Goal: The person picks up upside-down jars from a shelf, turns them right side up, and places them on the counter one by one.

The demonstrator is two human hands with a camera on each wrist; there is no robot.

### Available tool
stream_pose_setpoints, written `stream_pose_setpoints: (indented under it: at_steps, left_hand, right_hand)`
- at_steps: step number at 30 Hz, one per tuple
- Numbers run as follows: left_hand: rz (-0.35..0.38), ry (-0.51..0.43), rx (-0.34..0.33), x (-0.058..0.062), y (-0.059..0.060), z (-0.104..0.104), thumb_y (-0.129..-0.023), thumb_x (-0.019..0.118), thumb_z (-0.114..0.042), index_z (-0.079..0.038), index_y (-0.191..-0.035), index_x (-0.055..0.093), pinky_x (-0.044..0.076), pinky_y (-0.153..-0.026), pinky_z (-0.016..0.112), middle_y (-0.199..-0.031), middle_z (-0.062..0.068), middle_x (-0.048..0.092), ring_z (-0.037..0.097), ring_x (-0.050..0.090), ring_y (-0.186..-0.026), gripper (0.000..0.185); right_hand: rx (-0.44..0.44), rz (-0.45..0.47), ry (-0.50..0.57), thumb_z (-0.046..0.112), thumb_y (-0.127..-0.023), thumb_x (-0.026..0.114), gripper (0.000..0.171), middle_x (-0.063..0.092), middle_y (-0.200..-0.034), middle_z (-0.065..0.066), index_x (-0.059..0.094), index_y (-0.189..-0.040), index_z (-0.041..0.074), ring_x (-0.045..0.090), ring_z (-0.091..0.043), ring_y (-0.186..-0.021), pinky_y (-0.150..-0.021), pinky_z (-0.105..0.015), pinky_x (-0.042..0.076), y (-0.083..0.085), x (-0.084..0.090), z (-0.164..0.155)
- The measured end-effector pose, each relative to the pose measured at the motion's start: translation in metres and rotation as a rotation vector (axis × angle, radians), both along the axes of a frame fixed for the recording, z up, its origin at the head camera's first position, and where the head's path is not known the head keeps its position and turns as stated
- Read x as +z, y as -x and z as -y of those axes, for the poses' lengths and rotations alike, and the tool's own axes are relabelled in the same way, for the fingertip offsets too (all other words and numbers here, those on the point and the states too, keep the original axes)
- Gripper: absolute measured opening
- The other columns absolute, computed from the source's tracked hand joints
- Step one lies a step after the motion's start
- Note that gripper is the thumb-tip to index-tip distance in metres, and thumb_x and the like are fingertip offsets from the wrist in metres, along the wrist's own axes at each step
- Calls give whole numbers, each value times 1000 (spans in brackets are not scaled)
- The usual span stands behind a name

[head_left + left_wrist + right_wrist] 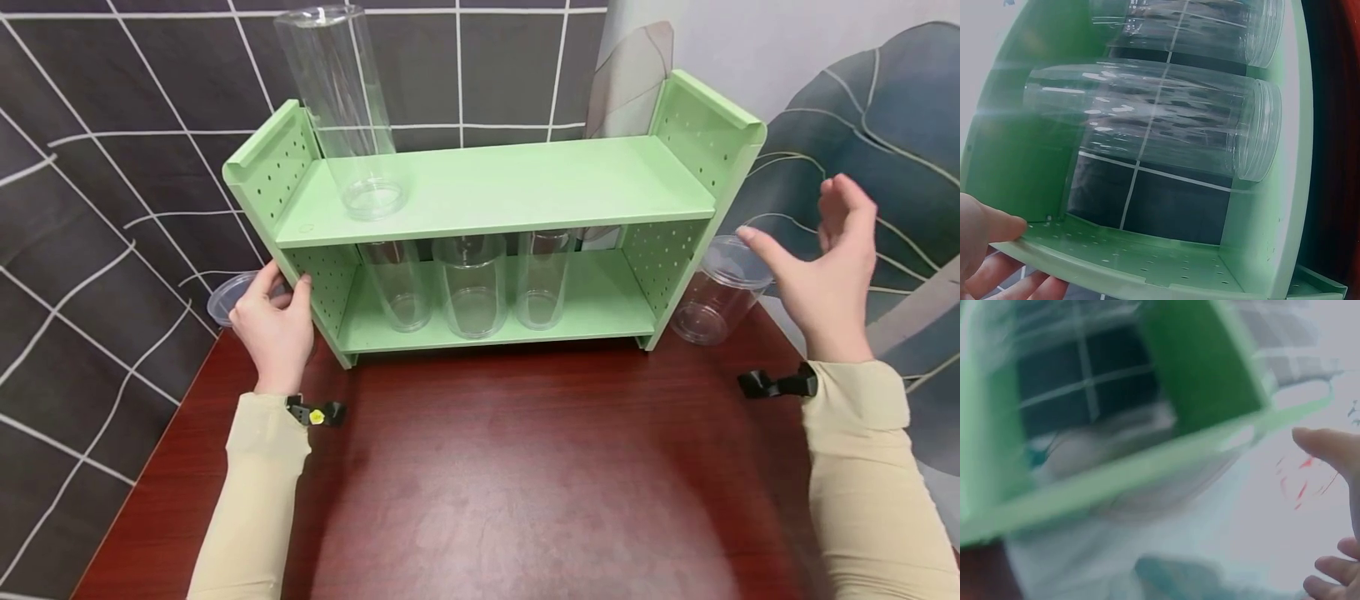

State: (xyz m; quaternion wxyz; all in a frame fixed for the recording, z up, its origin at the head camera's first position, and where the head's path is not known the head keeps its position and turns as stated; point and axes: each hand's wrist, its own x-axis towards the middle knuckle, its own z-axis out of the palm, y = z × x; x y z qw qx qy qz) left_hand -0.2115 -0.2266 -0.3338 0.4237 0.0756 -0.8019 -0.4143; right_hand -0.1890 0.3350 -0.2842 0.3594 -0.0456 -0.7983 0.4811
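Observation:
A light green two-tier shelf [525, 179] with perforated side panels stands on the table. My left hand [273, 329] pinches the front edge of its left panel, with the thumb inside and the fingers outside, as the left wrist view also shows. My right hand [836, 271] is raised beside the right panel, thumb and fingers spread, holding nothing. A tall clear jar [345, 117] stands upright on the top tier. Below it, three clear jars stand in a row, the middle jar [472, 292] the widest.
A lidded clear plastic jar [708, 296] stands on the table just right of the shelf, close to my right hand. Behind my left hand, another clear container [228, 300] is partly hidden. Dark gridded cloth [67, 333] covers the wall at left and back. The table [510, 467] is reddish brown.

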Motion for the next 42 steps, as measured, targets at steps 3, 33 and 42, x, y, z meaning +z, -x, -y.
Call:
stream_pose_setpoints:
  at_steps: [3, 33, 42]
  left_hand:
    - [3, 2, 3, 0, 0, 1, -92, 74, -16, -15, -122, 76, 51, -72, 8, -106, 5, 76, 21, 75, -82, 31]
    - [-7, -3, -9, 3, -1, 0, -92, 75, -14, -13, -122, 76, 51, -70, 8, -106, 5, 76, 24, 75, -82, 30]
    - [-11, 5, -3, 0, 0, 1, -91, 75, -15, -12, -121, 76, 49, -69, 6, -106, 6, 76, 24, 75, -81, 30]
  right_hand:
    - [-13, -99, 40, 11, -82, 82, 82, 44, -152, 1, 40, -152, 15, 38, -10, -141, -117, -21, 22, -9, 23, 18]
    - [602, -242, -188, -4, -78, 85, 76, 51, -148, -13, 47, -144, -8, 44, -13, -137, -115, -29, 33, -33, 92, 212]
    - [663, -109, -260, 33, -78, 91, 93, 43, -155, 2, 41, -153, 8, 35, 0, -139, -112, -20, 29, 31, 81, 259]
